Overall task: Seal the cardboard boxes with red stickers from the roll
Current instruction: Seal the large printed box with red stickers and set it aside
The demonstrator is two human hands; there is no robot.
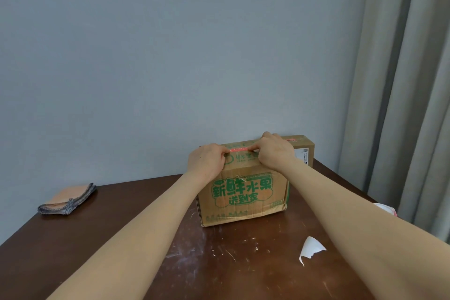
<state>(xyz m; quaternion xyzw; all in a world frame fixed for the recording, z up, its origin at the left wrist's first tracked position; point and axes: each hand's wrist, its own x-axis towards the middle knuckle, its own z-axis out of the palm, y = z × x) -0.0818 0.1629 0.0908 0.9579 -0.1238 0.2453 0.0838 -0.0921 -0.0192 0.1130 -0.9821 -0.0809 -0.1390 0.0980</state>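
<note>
Cloth (67, 198): lying folded at the bench's far left, well apart from everything else.
Bench (121, 226): dark wood, showing white scratches near the middle.
Left grip (207, 161): curling its fingers on the box's top front edge, pinching the sticker's left end.
Sticker (239, 150): red strip stretching flat along the top of the box, between the two grips.
Box (243, 192): standing on the bench with its green lettering facing me.
Right grip (275, 151): clenching over the sticker's right end, knuckles raised.
Rear box (302, 151): sitting just behind, against the wall, wearing a red strip (293, 140) on top.
Scrap (311, 249): torn white paper lying near the right forearm.
Curtain (401, 80): hanging grey at the right.
</note>
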